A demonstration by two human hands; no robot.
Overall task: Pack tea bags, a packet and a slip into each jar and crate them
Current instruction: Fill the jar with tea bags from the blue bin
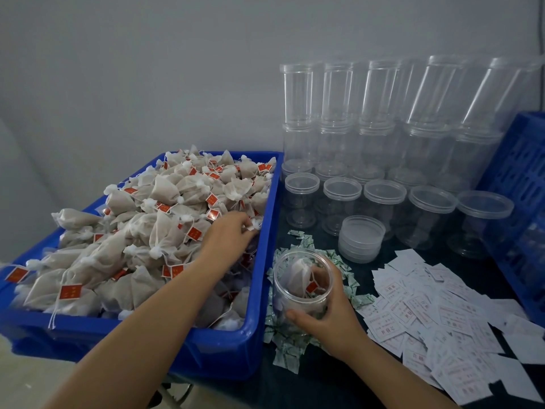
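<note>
Left hand in blue bin, fingertips pinching knotted top of one tea bag from heap, likely for clean lift. Right hand wrapped round open clear jar, tilted toward bin to shorten transfer. Few bags inside. Green packets, slips alongside, within reach.

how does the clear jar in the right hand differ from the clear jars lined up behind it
The clear plastic jar in the right hand is lidless, tilted and holds tea bags; the front row of clear plastic jars stands upright, lidded and empty. The held jar sits among green packets; the row stands on bare tabletop. Both are transparent cylinders.
</note>
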